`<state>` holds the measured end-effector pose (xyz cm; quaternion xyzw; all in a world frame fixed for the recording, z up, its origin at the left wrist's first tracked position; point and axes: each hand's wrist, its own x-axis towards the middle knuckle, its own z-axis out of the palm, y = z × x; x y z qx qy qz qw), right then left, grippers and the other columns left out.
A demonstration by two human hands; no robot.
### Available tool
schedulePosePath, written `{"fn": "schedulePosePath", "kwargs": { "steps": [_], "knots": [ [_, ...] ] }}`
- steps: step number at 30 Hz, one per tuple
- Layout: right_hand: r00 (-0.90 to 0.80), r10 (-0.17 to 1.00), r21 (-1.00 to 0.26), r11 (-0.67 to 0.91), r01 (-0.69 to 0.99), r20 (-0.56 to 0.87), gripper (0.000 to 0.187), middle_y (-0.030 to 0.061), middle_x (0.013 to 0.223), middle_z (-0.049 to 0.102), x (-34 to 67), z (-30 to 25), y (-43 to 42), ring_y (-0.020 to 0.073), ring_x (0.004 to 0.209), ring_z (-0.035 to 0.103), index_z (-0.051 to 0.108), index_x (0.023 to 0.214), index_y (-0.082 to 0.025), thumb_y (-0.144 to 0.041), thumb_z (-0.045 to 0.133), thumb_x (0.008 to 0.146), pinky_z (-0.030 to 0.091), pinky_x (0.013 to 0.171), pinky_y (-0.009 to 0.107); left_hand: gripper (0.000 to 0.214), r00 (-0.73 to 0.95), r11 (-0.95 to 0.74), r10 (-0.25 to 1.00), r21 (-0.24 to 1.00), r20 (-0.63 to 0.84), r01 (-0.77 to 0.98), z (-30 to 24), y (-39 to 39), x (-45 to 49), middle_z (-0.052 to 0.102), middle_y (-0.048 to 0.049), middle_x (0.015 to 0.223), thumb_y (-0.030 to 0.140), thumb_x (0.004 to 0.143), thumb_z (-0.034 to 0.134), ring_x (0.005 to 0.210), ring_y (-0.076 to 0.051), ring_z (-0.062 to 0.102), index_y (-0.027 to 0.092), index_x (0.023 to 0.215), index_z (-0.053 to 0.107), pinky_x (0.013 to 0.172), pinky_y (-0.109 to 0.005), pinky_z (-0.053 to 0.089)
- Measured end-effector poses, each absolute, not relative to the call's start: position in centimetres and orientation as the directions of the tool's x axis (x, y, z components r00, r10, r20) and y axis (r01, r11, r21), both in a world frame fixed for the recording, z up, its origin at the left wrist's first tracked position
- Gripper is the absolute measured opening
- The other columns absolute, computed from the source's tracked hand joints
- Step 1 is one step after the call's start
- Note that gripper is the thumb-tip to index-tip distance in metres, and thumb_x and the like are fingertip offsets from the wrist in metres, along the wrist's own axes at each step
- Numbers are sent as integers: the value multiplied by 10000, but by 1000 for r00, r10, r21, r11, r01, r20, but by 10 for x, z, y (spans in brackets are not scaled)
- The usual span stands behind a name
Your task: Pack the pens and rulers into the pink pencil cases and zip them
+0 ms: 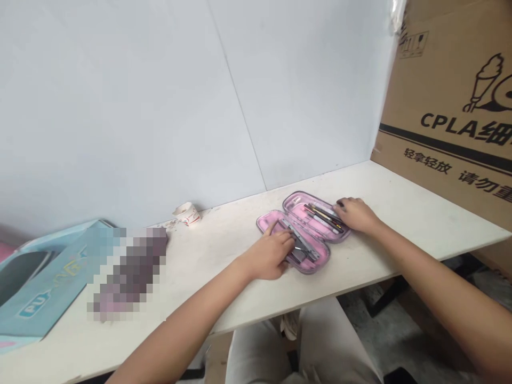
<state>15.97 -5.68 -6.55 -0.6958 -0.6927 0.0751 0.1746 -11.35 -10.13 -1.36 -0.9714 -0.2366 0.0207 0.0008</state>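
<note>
A pink pencil case (276,220) lies opened flat on the white table (224,266). Its near half holds metal tools (301,246); its far half holds several pens (324,216). My left hand (269,256) rests on the case's near half, fingers curled over the metal tools, index finger stretched onto the pink lining. My right hand (355,214) lies on the right edge of the far half, fingertips on the pen ends, fingers bent.
A large cardboard box (452,101) stands at the right end of the table. A small paper cup (187,213) lies on its side near the wall. A light blue box (40,282) and a blurred-out object (128,272) sit at the left.
</note>
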Motion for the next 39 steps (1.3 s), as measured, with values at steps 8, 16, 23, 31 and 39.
{"fn": "schedulePosePath", "kwargs": {
  "steps": [8,16,23,31,39],
  "knots": [
    [-58,991,-647,123,752,121,536,72,934,661,131,-47,-45,166,849,591,595,946,-163,-549,230,873,421,726,247,516,846,-853,511,-34,153,521,5,-98,-85,461,-152,1260,468,767,522,1237,-275,358,161,1167,412,1082,-514,43],
    [-246,949,-933,258,250,197,547,73,942,661,125,-15,-78,174,900,594,627,977,-147,-571,305,852,422,862,307,759,829,-837,527,-55,188,544,9,-54,-64,536,-130,1182,668,700,479,1150,-271,454,157,1249,362,1050,-477,168],
    [-236,944,-885,305,352,232,480,100,1170,570,125,-24,-80,192,1076,526,524,1145,-162,-511,428,830,393,936,343,596,694,-684,680,-136,236,717,16,-45,-95,591,-96,980,677,772,330,897,-234,568,160,1021,491,711,-311,414],
    [-441,871,-849,391,355,216,438,68,1123,610,66,-30,-71,190,1008,564,523,1150,-167,-304,596,741,424,888,345,500,488,-512,794,-33,362,858,51,-62,-149,610,-46,869,619,821,296,796,-209,580,189,962,508,646,-286,384],
    [-496,858,-754,413,511,133,239,21,712,678,21,-26,-81,141,737,627,623,757,-166,-273,420,824,443,749,258,464,418,-425,844,-55,337,903,54,-85,-191,619,-48,909,596,817,329,814,-213,583,196,967,510,653,-286,378]
  ]
}}
